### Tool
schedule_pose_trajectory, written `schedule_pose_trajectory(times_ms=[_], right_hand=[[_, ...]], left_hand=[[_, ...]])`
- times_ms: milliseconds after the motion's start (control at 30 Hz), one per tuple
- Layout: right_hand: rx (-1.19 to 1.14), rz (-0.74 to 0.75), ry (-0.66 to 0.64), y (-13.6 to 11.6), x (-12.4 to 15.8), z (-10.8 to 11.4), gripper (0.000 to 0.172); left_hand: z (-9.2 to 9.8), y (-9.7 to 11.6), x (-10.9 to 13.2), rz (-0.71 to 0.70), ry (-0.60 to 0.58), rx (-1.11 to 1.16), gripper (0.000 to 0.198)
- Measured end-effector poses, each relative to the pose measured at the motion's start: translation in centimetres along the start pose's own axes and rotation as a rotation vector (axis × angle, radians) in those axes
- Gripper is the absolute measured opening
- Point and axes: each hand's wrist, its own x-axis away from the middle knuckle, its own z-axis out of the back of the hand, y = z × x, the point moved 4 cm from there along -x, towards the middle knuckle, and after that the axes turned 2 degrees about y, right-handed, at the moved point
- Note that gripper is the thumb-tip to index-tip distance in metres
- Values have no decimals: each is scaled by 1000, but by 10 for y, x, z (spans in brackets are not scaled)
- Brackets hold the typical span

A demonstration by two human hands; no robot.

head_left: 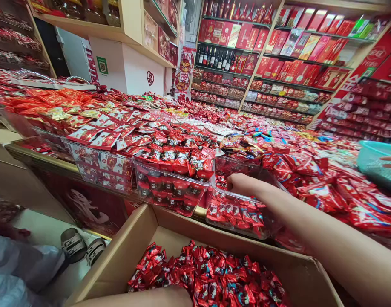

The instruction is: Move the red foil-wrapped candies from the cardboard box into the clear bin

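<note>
Now | right hand (242,184) in one bin (262,228) | one carton (119,253) | two sandals (73,244)

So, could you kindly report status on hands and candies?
Right hand curled in the clear bin, grip hidden. Left hand out of view, forearm over the box. Red candies in both. Another bin close alongside.

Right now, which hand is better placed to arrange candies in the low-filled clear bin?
The right hand, probably: it reaches into the clear plastic bin. The left forearm crosses low over the cardboard box, its hand not visible.
</note>
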Motion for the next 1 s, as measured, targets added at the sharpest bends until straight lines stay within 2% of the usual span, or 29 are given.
schedule_pose_trajectory(times_ms=[100, 200, 300, 367, 433, 533, 633, 667, 733, 800, 833, 933, 1000], right_hand=[[-36, 14, 147, 1, 2, 15, 9], [-101, 31, 373, 0, 20, 37, 14], [-297, 83, 749, -8, 66, 58, 17], [-433, 139, 919, -20, 106, 54, 13], [-518, 210, 874, -34, 140, 30, 8], [-655, 299, 523, -48, 165, -39, 8], [-816, 136, 250, -42, 167, -115, 11], [-896, 62, 170, -38, 166, -136, 12], [-1116, -45, 11, -35, 162, -166, 25], [-1347, -88, -96, -38, 158, -178, 33], [-1435, -101, -106, -40, 156, -178, 30], [-1565, -125, -40, -43, 152, -167, 21], [-1613, -135, -4, -44, 151, -161, 21]], left_hand=[[15, 7, 15, -73, -28, -44, 9], [29, 10, 26, -116, -22, -50, 13], [32, 11, 29, -157, -36, 8, 15], [29, 13, 29, -195, -42, 69, 20], [28, 14, 29, -212, -34, 139, 24], [36, 13, 28, -200, 8, 290, 26], [55, 13, 27, -203, 79, 561, 17], [63, 14, 27, -210, 110, 674, 15], [77, 18, 27, -229, 175, 891, 17], [86, 23, 30, -246, 224, 1072, 21], [89, 26, 33, -254, 238, 1146, 23], [91, 33, 41, -273, 258, 1304, 26], [90, 36, 45, -291, 214, 1392, 28]])
